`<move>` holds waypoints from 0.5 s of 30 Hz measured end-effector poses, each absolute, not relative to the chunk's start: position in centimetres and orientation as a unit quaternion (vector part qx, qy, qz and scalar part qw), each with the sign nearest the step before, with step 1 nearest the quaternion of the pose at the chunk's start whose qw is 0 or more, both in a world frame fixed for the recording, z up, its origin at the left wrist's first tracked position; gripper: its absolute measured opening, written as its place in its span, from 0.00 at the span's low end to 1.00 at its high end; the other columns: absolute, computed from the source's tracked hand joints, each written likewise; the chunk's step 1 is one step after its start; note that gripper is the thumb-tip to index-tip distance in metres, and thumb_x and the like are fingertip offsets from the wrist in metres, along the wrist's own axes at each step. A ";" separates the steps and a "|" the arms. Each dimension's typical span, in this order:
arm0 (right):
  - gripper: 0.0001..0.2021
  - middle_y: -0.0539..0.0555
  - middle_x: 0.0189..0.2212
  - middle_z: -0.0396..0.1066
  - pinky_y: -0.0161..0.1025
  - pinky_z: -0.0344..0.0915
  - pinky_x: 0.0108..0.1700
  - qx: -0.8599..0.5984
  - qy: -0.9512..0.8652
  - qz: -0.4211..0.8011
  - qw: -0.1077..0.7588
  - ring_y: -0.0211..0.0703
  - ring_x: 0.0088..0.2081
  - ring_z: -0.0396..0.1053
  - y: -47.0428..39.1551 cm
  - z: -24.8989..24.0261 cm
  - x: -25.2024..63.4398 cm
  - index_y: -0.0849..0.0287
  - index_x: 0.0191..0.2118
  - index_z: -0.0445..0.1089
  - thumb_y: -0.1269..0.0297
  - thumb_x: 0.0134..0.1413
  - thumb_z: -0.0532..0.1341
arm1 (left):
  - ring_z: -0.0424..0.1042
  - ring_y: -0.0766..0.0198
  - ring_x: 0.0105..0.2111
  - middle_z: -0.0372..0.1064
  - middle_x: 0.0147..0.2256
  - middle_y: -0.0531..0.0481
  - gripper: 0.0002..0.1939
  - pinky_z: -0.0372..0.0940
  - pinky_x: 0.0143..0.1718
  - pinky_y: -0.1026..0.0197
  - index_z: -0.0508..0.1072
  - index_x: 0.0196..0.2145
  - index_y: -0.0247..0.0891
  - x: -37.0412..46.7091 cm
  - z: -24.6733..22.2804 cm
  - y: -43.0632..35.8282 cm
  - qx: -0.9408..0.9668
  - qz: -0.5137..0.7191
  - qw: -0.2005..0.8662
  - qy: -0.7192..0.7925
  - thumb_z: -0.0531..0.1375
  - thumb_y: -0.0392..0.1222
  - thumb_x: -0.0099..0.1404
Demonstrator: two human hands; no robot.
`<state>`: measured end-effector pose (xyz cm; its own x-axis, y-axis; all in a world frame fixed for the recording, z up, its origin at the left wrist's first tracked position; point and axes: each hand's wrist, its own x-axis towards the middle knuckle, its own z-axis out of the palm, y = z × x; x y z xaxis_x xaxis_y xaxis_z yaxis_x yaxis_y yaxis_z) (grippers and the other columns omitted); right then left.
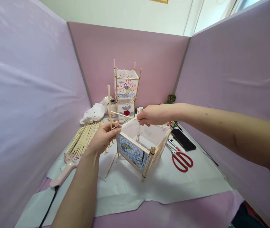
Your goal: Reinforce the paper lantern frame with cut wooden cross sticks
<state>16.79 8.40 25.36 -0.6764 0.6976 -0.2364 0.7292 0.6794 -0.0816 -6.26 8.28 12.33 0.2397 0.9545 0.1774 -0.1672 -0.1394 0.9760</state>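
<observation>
In front of me stands a square lantern frame of wooden sticks with decorated paper sides, one of them blue. My left hand pinches an upright wooden stick at the frame's left corner. Over the frame's far side, my right hand is closed around one end of a thin stick. That stick's other end points left and reaches close to the upright one; whether they touch I cannot tell. Another thin stick leans from the frame's left leg down to the table.
Behind stands a taller two-tier lantern beside a jar and crumpled white paper. Many loose sticks and a pink corded glue gun lie left. Red-handled scissors and a black phone lie right. Pink and lilac panels enclose the table.
</observation>
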 end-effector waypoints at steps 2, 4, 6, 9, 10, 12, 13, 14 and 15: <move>0.09 0.50 0.28 0.72 0.34 0.53 0.28 0.401 0.907 -0.088 0.101 0.37 0.27 0.65 8.3 25.2 16.8 0.57 0.31 0.67 0.66 0.58 0.52 | 0.66 0.68 0.28 0.67 0.30 0.53 0.12 0.61 0.30 0.65 0.73 0.32 0.37 -6.3 12.2 8.3 0.563 0.502 0.557 0.347 0.69 0.43 0.51; 0.09 0.50 0.28 0.72 0.34 0.53 0.28 0.408 0.902 -0.093 0.104 0.37 0.27 0.64 8.1 25.0 16.8 0.56 0.30 0.67 0.64 0.59 0.52 | 0.67 0.68 0.29 0.68 0.30 0.53 0.12 0.61 0.31 0.65 0.73 0.32 0.37 -6.5 12.1 8.4 0.566 0.498 0.560 0.342 0.69 0.43 0.52; 0.09 0.50 0.28 0.72 0.35 0.53 0.28 0.411 0.900 -0.099 0.105 0.37 0.27 0.64 8.0 24.7 16.9 0.56 0.30 0.67 0.63 0.58 0.53 | 0.67 0.68 0.30 0.68 0.30 0.52 0.11 0.62 0.32 0.65 0.74 0.33 0.37 -6.7 11.9 8.5 0.567 0.497 0.565 0.334 0.68 0.43 0.53; 0.09 0.50 0.28 0.72 0.35 0.53 0.28 0.398 0.906 -0.102 0.102 0.37 0.27 0.63 7.7 24.2 16.9 0.57 0.28 0.67 0.62 0.57 0.55 | 0.69 0.66 0.34 0.71 0.34 0.50 0.14 0.64 0.37 0.64 0.75 0.37 0.37 -7.0 11.7 8.7 0.568 0.491 0.582 0.313 0.69 0.42 0.53; 0.10 0.50 0.27 0.71 0.35 0.53 0.28 0.392 0.909 -0.103 0.101 0.37 0.27 0.63 7.7 24.0 16.9 0.57 0.27 0.67 0.62 0.57 0.55 | 0.70 0.65 0.35 0.72 0.35 0.49 0.15 0.64 0.38 0.63 0.75 0.38 0.37 -7.1 11.6 8.7 0.568 0.488 0.588 0.306 0.69 0.42 0.52; 0.10 0.49 0.26 0.70 0.35 0.53 0.28 0.381 0.913 -0.102 0.101 0.37 0.27 0.63 7.5 23.7 16.8 0.56 0.27 0.67 0.63 0.57 0.54 | 0.70 0.63 0.37 0.72 0.37 0.49 0.16 0.64 0.40 0.61 0.75 0.38 0.37 -7.2 11.7 8.7 0.570 0.486 0.591 0.300 0.70 0.41 0.51; 0.10 0.49 0.25 0.70 0.35 0.53 0.28 0.380 0.914 -0.099 0.105 0.37 0.27 0.63 7.5 23.6 16.7 0.56 0.27 0.67 0.63 0.57 0.54 | 0.70 0.63 0.37 0.73 0.37 0.49 0.16 0.64 0.40 0.61 0.75 0.38 0.37 -7.2 11.7 8.6 0.570 0.485 0.590 0.301 0.70 0.41 0.50; 0.10 0.49 0.25 0.70 0.35 0.53 0.28 0.382 0.913 -0.095 0.110 0.37 0.27 0.62 7.4 23.5 16.7 0.56 0.27 0.67 0.64 0.57 0.54 | 0.70 0.63 0.36 0.73 0.37 0.49 0.16 0.63 0.40 0.61 0.74 0.37 0.37 -7.1 11.8 8.6 0.571 0.484 0.589 0.303 0.70 0.42 0.50; 0.09 0.49 0.25 0.69 0.35 0.52 0.28 0.387 0.910 -0.088 0.115 0.37 0.26 0.62 7.4 23.4 16.6 0.56 0.27 0.67 0.64 0.56 0.54 | 0.70 0.64 0.36 0.72 0.36 0.49 0.16 0.63 0.39 0.61 0.74 0.36 0.36 -7.1 11.9 8.5 0.573 0.482 0.588 0.307 0.70 0.42 0.50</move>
